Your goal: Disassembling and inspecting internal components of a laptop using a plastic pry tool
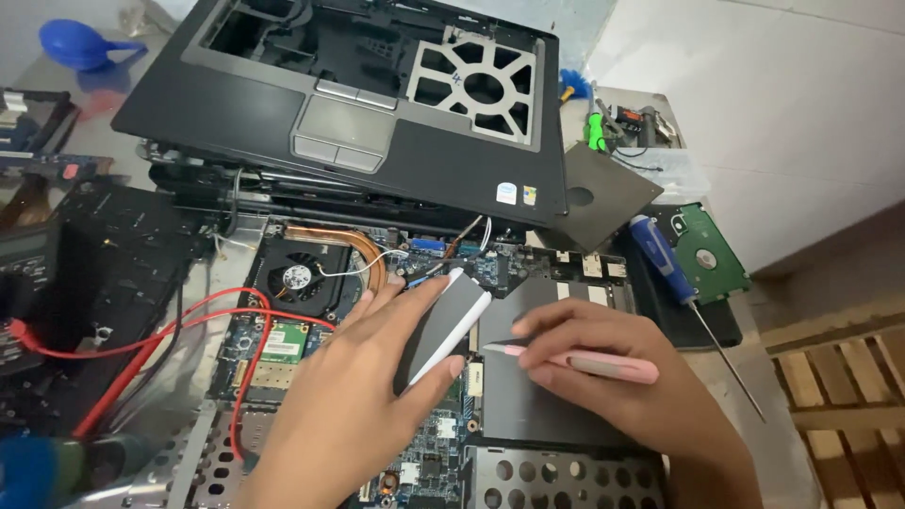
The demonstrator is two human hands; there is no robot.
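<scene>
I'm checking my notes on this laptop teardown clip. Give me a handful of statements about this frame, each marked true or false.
1. The right hand holds a pink tool. True.
2. The left hand holds the blue-handled screwdriver. False: it grips a flat grey and white piece; the screwdriver lies untouched at the right.
3. The cooling fan is exposed on the open laptop base. True.
4. Green wires cross the board at the left. False: the wires there are red.
5. The removed palmrest frame rests above the base, farther from the person. True.
</scene>
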